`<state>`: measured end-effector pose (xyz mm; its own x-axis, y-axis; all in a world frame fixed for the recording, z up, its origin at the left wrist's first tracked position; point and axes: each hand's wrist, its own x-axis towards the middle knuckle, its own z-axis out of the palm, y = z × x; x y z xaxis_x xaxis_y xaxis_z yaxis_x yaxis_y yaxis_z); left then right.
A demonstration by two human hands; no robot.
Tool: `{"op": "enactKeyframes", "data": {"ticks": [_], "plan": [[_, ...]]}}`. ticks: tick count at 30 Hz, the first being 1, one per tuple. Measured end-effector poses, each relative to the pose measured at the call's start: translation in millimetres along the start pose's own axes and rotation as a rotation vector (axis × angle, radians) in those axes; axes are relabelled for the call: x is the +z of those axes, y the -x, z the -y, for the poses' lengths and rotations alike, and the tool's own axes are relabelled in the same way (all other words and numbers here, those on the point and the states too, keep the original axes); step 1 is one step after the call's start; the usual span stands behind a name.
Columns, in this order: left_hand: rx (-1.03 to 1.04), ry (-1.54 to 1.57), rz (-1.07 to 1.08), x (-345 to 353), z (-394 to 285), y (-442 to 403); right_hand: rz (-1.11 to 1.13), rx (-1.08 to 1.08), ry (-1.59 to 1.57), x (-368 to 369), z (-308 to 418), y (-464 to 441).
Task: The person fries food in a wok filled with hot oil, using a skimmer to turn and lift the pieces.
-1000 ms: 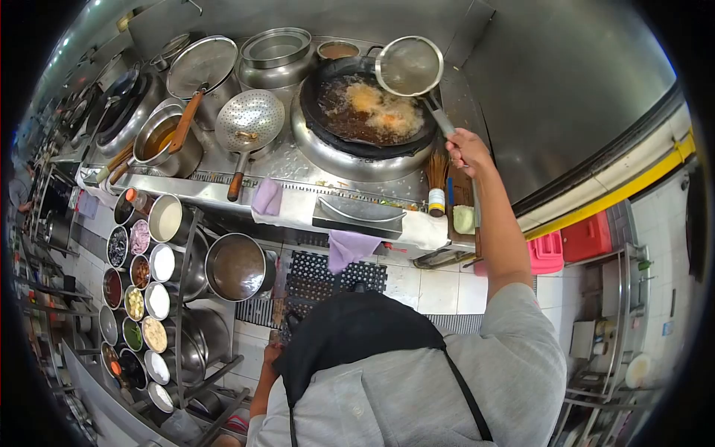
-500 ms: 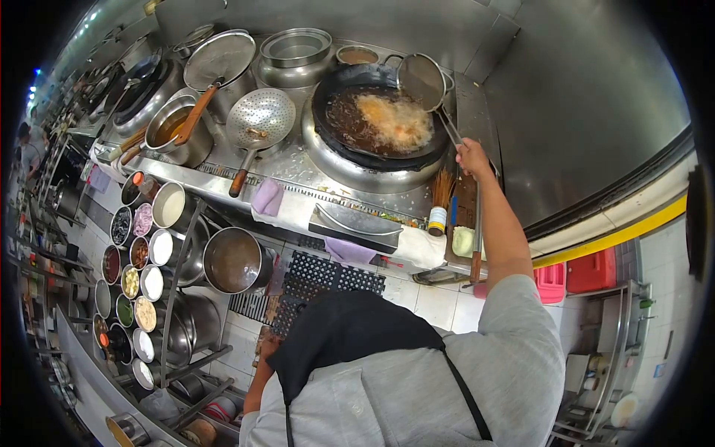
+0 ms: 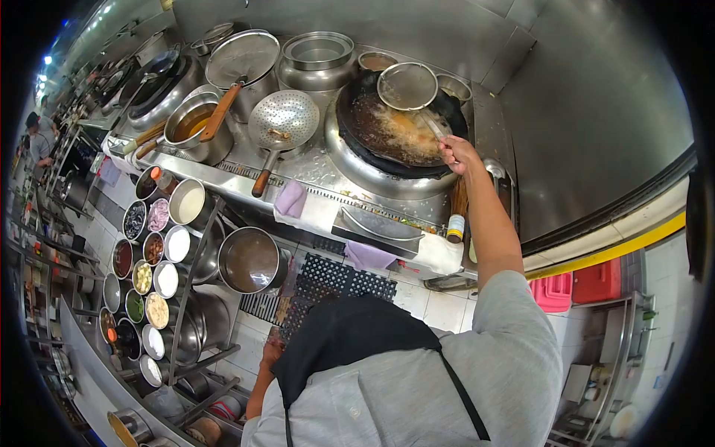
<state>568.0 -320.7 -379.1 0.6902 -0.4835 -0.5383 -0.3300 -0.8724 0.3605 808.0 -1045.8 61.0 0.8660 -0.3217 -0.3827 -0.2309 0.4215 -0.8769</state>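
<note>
While the right grip (image 3: 460, 154) is wrapped around the handle of a strainer (image 3: 407, 86), the round mesh lies over the far side of a black wok (image 3: 356, 124), where food (image 3: 413, 138) bubbles in dark oil. The left grip (image 3: 272, 352) hangs low beside a black apron (image 3: 350, 335); whether it holds anything cannot be told.

Two bowls (image 3: 456, 89) stand close behind the wok, with a basin (image 3: 316, 78) to their left. Just left of the wok lies a skimmer (image 3: 284, 119), its handle pointing toward the front of the bench (image 3: 311, 167). Farther left, the wooden handle of a second strainer (image 3: 242, 59) crosses the rim of a pot (image 3: 212, 153). A brush (image 3: 458, 212) sits near the wok's right front, beside the forearm; a ladle (image 3: 495, 170) lies just past the arm.

Along the bench's front edge are a purple cloth (image 3: 291, 199) and a narrow tray (image 3: 383, 232). A steel wall (image 3: 596, 127) bounds the right, with a strip of bench between it and the wok. Between bench and person lie a mat (image 3: 346, 279) and pale floor (image 3: 411, 298), bounded on the left by a stockpot (image 3: 281, 262) and tubs (image 3: 206, 207).
</note>
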Motion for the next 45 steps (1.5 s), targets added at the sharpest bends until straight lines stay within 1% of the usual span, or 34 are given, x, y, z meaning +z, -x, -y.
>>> {"op": "enactKeyframes", "data": {"ticks": [1,3,4,6,7,8,10,11,15,16,17,19,20,22,23,24,25,26,27,28,30,32,34,35,36,37,38,39,40,41,42,43,44,45], "plan": [[0.009,-0.004,0.003,-1.2,0.4,0.8,-0.01,-0.004,-0.002,2.8,1.3,3.6],[-0.543,0.637,-0.127,-4.6,-9.1,8.2,0.066,0.014,-0.089,3.5,2.0,10.9],[-0.533,0.637,-0.115,3.5,3.1,6.3,0.049,-0.002,-0.121,0.8,1.7,11.8],[0.113,0.682,-0.358,4.2,12.6,12.1,0.059,-0.007,-0.163,-1.5,8.9,22.5],[-0.294,0.567,-0.319,19.5,3.4,7.7,0.035,-0.029,-0.161,-3.9,14.3,29.3],[-0.286,0.567,-0.318,16.8,3.9,8.7,0.02,-0.049,-0.14,-7.9,22.1,34.1],[-0.247,1.088,0.001,6.7,-2.3,11.6,-0.001,-0.086,-0.081,-19.6,43.2,42.0],[-0.246,1.092,-0.001,9.2,-5.4,7.5,-0.039,-0.129,-0.032,-26.6,55.6,42.5],[-0.311,1.658,0.014,8.2,-12.9,-3.2,-0.255,-0.368,0.176,-42.2,103.3,33.9],[-0.328,1.8,0.014,10.3,-18.2,-3.0,-0.248,-0.426,0.275,-47.2,115.1,28.0],[-0.333,1.808,0.002,13.9,-24.9,-2.3,-0.322,-0.461,0.382,-50.0,123.6,20.1],[-0.296,1.353,-0.104,19.5,-41.9,-1.5,-0.438,-0.535,0.622,-63.9,139.2,-2.3],[-0.279,1.125,-0.151,20.2,-50.8,-1.5,-0.421,-0.536,0.623,-81.7,139.6,-24.3],[-0.253,0.662,-0.226,23.4,-64.8,2.2,-0.904,-1.204,1.472,-108.9,131.7,-68.1],[-0.019,0.249,-0.307,25.4,-71.6,2.0,-0.885,-1.208,1.466,-106.1,128.1,-74.2],[-0.036,0.253,-0.31,29.3,-76.7,6.3,-0.892,-0.957,1.39,-103.2,121.5,-75.9],[-0.108,0.372,-0.26,33.2,-82.0,9.1,-0.89,-0.71,1.306,-102.6,114.6,-78.9],[-0.179,0.49,-0.212,37.4,-85.3,10.0,-0.872,-0.715,1.302,-109.9,106.5,-85.8],[-0.192,0.491,-0.221,41.3,-87.7,13.6,-0.787,-0.612,1.466,-118.4,98.0,-90.2],[-0.306,0.612,-0.261,39.4,-94.7,24.0,-0.697,-0.504,1.624,-127.4,92.0,-98.8],[-0.526,0.848,-0.325,21.6,-111.8,46.3,-0.635,-0.479,1.653,-146.5,89.0,-119.5],[-0.528,0.926,-0.298,31.4,-100.2,45.4,-0.591,-0.44,1.691,-153.2,83.2,-115.5],[-0.577,0.879,-0.316,38.1,-94.7,48.9,-0.73,-0.804,1.492,-151.5,73.4,-95.9],[-0.572,0.875,-0.306,28.9,-88.8,63.2,-0.738,-0.795,1.497,-152.0,74.3,-81.4],[-0.251,0.366,-0.26,29.0,-85.2,60.1,-0.602,-0.69,1.303,-146.9,81.5,-59.3],[0.073,-0.141,-0.206,20.4,-82.4,29.8,-0.47,-0.587,1.106,-139.3,89.1,-35.4],[0.084,-0.143,-0.205,23.5,-76.3,48.4,-0.482,-0.587,1.106,-126.0,94.8,-6.7],[-0.224,0.258,-0.207,28.9,-66.1,43.5,-0.411,-0.467,0.858,-109.8,98.8,24.6],[-0.534,0.659,-0.193,5.0,-81.5,30.1,-0.339,-0.346,0.611,-101.6,101.4,45.4],[-0.526,0.656,-0.185,16.1,-65.3,32.8,-0.278,-0.307,0.642,-104.6,104.2,55.3],[-0.287,0.581,-0.156,22.1,-47.5,20.9,-0.288,-0.306,0.644,-105.0,102.2,61.2],[-0.049,0.505,-0.128,2.1,-53.9,-8.5,-0.275,-0.286,0.698,-104.0,100.2,65.8],[-0.042,0.505,-0.124,16.2,-37.6,-0.4,-0.26,-0.266,0.753,-102.1,97.7,69.6],[-0.292,1.222,-0.078,0.5,-39.9,-7.1,-0.297,-0.269,0.78,-95.4,93.5,71.3]]}}
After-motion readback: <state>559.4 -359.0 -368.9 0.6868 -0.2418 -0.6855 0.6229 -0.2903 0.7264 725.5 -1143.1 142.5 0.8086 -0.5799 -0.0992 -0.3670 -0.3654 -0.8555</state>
